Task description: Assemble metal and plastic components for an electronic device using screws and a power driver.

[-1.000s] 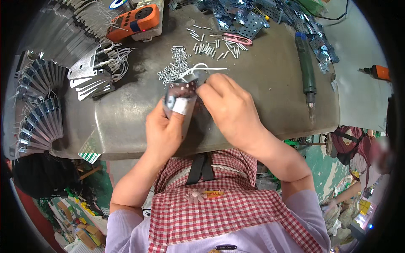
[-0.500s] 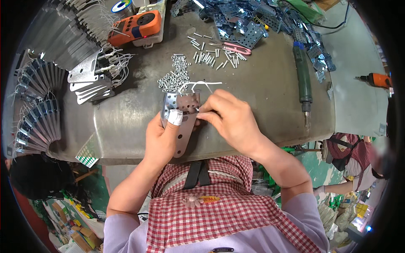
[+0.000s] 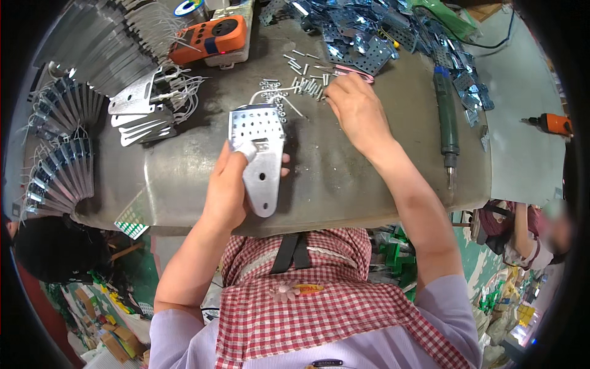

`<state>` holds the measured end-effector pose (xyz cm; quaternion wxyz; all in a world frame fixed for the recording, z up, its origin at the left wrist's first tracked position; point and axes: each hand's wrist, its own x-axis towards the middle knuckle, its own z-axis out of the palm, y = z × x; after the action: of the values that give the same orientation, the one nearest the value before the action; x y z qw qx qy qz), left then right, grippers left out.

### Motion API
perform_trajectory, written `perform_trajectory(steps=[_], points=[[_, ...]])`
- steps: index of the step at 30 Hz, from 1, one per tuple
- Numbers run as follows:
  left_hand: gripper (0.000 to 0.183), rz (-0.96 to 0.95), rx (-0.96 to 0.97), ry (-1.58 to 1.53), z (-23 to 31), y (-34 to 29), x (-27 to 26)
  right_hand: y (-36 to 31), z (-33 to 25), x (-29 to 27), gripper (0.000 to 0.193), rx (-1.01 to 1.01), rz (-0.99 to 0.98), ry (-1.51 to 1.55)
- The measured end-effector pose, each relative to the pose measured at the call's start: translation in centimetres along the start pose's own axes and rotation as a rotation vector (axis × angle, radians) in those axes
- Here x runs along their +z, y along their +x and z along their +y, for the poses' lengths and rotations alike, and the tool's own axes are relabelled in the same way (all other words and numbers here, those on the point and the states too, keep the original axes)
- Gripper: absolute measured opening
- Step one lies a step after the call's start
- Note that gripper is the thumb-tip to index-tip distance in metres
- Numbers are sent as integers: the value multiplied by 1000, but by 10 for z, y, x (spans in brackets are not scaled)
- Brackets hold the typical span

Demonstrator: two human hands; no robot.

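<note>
Head view: the left hand (image 3: pixel 225 190) grips a silvery perforated bracket (image 3: pixel 264 195) between thumb and fingers, just over the near part of the counter (image 3: pixel 184 178). Across from it, the right hand (image 3: pixel 357 115) bends its fingers beside loose screws (image 3: pixel 306 87); from where I stand, I can't tell whether they pinch one.

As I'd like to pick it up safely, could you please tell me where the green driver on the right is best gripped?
Probably around the middle of the green driver, coming from above and its left: it is long, slim and lying down, its thin bit sticks out at the near end, and metal plates lie to the right of its far end.
</note>
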<state>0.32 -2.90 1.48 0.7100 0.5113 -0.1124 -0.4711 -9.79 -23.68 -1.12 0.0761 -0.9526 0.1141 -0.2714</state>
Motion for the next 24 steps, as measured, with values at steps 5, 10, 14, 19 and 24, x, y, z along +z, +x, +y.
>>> perform_trajectory(steps=[5,10,14,19,24], points=[[38,-53,0,85,-3,-3,1,9,-35,-28,13,255,97,356],[36,-85,130,427,-9,-3,4,4,-85,-42,10,200,-7,783],[36,-97,119,584,-7,-6,10,1,-84,-38,9,113,-48,725],[40,-148,99,591,-15,-4,15,-1,-93,-50,14,49,-16,486],[47,-413,-34,245,-8,1,20,0,-83,-51,11,94,61,575]])
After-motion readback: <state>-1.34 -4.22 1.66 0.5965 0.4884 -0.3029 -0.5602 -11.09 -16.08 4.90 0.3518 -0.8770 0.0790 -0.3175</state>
